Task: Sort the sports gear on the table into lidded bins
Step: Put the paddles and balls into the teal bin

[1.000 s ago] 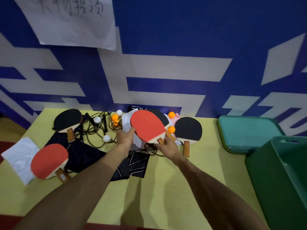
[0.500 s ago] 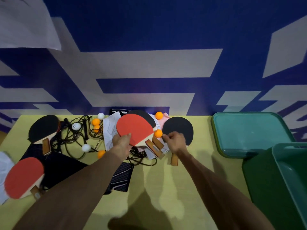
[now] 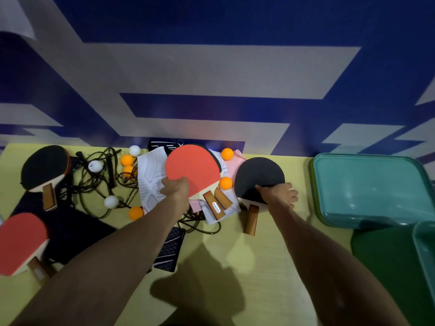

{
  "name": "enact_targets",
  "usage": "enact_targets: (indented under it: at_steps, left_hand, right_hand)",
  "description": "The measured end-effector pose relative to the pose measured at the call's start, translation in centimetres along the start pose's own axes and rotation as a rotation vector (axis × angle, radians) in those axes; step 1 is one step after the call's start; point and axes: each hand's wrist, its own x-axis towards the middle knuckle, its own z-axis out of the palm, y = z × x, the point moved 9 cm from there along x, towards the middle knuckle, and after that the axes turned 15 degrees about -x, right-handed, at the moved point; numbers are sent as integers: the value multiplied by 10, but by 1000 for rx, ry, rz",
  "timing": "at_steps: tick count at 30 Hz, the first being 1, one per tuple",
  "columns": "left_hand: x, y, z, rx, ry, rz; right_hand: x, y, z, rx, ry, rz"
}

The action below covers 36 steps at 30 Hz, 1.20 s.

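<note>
The yellow surface (image 3: 263,250) carried a left black paddle (image 3: 43,169) at the rear, a red paddle (image 3: 22,241) in front, dark cloth (image 3: 70,229), a tangled black cord (image 3: 98,184), an orange ball (image 3: 136,212), a white ball (image 3: 111,201), a right black paddle (image 3: 256,175) and a teal lid (image 3: 367,191).

gear pile (image 3: 193,165) left of lid (image 3: 367,189); bin (image 3: 386,267) before lid

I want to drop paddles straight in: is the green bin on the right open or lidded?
Open. The green bin shows its teal inside at the right edge; a teal lid lies flat on the table beside it.
</note>
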Motion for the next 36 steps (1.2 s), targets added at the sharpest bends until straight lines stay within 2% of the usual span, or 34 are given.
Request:
enact_targets:
  at_steps: [4,8,12,16,20,28,36]
  left_hand:
    - [-4,2,4,275,-25,92]
    - [1,1,1,124,-14,142]
    - [13,-10,5,-23,-16,66]
    - [-11,-4,0,-180,-30,17]
    - [-15,-8,4,-276,-163,-29]
    - [-35,8,7,-246,-363,59]
    - [-80,19,-23,-292,-406,128]
  right_hand:
    - [3,7,3,106,-79,10]
    - [-2,7,-4,396,-90,-31]
    - [-5,3,-25,498,-3,-76]
    - [-3,8,-44,630,73,-66]
    - [1,9,-43,796,16,-83]
    - [-16,-14,-16,827,-185,-226]
    - [-81,-59,-2,709,-389,-477]
